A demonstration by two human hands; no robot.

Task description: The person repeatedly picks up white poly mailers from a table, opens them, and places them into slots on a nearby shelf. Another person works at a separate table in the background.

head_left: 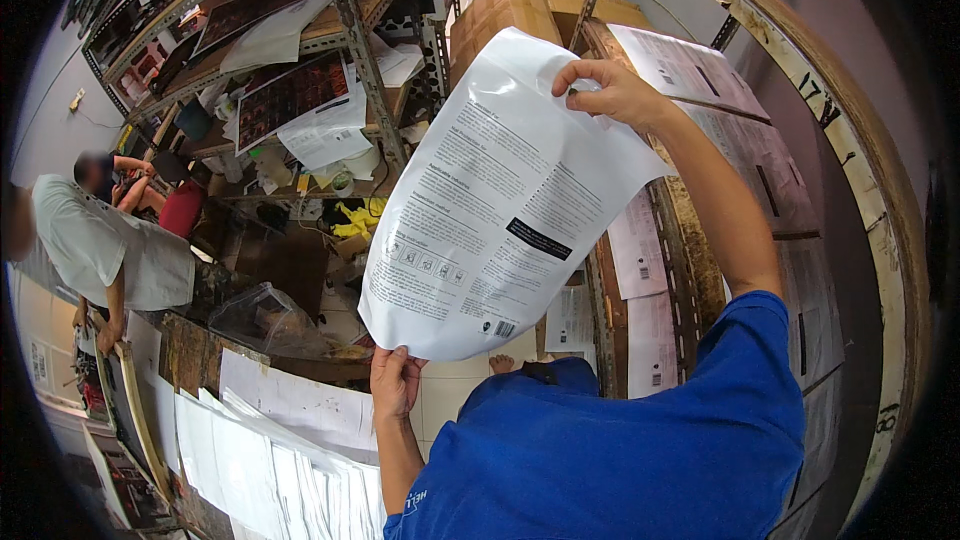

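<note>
A large, glossy white printed sheet (470,200) is held up in front of me, tilted and curling at its edges. Dark text, a row of small boxed pictures and a black label cover it. My right hand (612,95) pinches its upper right edge between thumb and fingers. Down at the lower left corner, my left hand (397,378) grips the sheet, thumb on the printed face. Below and left of that hand lies a fanned stack of white sheets (270,460) on a worn table (190,360).
Racks to my right bear printed sheets (755,165) laid in rows. Metal shelving (350,40) with papers stands ahead left, near a cardboard box (505,15). A person in a light shirt (110,240) holds a frame (140,420) at left; others sit beyond. A clear plastic bag (265,315) lies nearby.
</note>
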